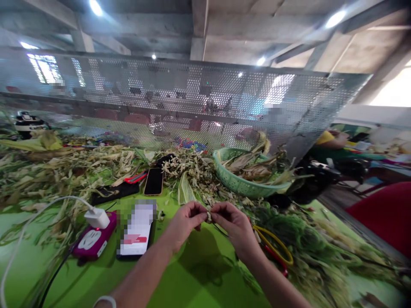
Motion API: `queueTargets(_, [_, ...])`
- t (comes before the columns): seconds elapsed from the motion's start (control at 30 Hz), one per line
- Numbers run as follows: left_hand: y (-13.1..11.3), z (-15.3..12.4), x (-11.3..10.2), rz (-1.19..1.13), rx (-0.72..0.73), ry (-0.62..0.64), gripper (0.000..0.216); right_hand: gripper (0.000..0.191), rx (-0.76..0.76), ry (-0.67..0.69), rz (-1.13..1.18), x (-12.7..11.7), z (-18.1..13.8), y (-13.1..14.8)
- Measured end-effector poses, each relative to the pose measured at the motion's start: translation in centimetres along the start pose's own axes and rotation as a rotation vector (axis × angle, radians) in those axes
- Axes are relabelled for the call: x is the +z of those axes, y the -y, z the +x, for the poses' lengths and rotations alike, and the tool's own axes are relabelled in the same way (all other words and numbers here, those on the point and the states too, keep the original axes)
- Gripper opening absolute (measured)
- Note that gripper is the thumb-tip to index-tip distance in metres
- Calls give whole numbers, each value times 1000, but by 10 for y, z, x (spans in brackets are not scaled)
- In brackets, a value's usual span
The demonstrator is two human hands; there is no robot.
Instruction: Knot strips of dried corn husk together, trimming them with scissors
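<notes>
My left hand (189, 223) and my right hand (233, 222) meet above the green tabletop (205, 282), thumbs and forefingers pinched. Between the fingertips is a small pale piece of what looks like corn husk (209, 216), mostly covered by the fingers. A wider pale green husk (185, 190) lies just beyond my left hand. Beside my right wrist rests a tool with looped yellow and red handles (278, 244), perhaps scissors or pliers; its working end is hidden.
A lit phone (138, 231) and a purple power strip (93, 244) with a white charger (97, 218) lie left. Behind them is a dark phone (154, 182). A green basket (237, 183) holds dry husks. Green fibres (295, 226) spread right. A perforated metal screen (180, 98) borders the back.
</notes>
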State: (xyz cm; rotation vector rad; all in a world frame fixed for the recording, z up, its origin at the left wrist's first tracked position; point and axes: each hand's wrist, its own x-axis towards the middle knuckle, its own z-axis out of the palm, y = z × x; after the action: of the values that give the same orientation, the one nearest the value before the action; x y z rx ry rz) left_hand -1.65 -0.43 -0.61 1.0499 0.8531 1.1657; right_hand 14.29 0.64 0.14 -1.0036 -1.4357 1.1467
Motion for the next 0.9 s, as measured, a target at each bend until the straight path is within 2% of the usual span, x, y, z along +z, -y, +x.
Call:
queueTargets(0.23, [-4, -2, 0, 9, 1, -29, 28, 17, -150, 20, -234, -1, -4, 5])
queueTargets(0.57, [-2, -1, -2, 48, 62, -6, 17, 34, -59, 23, -121, 2, -3, -1])
queueTargets(0.9, [-2, 0, -3, 28, 62, -30, 20, 18, -219, 21, -297, -1, -3, 4])
